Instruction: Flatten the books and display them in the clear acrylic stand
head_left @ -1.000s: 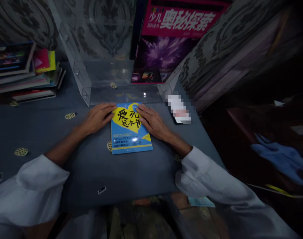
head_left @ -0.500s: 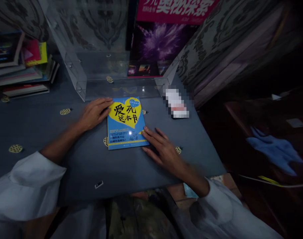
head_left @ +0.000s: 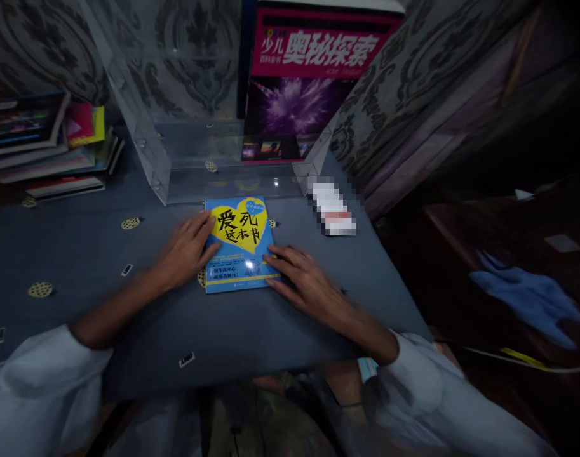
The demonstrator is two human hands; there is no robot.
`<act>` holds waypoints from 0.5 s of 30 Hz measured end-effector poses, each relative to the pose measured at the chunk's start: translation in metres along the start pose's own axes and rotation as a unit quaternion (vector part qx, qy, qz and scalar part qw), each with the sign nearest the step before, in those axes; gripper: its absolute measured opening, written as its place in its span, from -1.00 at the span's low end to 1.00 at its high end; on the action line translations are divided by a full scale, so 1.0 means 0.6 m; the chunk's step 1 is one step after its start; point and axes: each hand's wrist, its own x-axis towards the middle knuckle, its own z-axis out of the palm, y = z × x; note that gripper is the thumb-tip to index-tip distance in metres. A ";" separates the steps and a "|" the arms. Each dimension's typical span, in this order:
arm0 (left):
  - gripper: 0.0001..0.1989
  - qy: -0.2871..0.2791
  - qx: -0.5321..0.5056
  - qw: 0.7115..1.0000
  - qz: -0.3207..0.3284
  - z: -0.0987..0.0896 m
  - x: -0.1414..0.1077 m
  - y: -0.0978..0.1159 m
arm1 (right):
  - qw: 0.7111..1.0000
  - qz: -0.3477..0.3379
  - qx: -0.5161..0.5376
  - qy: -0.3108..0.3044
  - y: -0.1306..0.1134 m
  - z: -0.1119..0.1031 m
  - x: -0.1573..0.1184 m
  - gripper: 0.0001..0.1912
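A blue book (head_left: 237, 254) with a yellow heart and black lettering lies flat on the grey-blue tabletop. My left hand (head_left: 187, 247) rests against its left edge, the thumb reaching over the cover. On the lower right edge of the book, my right hand (head_left: 306, 279) lies with fingers spread on the cover. Both hands touch the book without wrapping round it. Behind it stands a clear acrylic rack (head_left: 223, 184), which holds an upright pink and purple book (head_left: 294, 101) at its right side.
Stacked books (head_left: 32, 146) sit at the back left of the table (head_left: 251, 336). A blurred-out white item (head_left: 335, 209) lies right of the rack. Blue cloth (head_left: 528, 298) is on a dark surface at the right.
My left hand has slid down along the book's left edge, its thumb now over the cover. My right hand reaches slightly further onto the cover. The camera view has shifted upward.
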 end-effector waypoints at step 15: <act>-0.40 0.035 -0.021 0.998 -0.040 0.020 -0.027 0.018 | 0.998 0.045 0.011 0.050 0.024 0.044 0.076 -0.52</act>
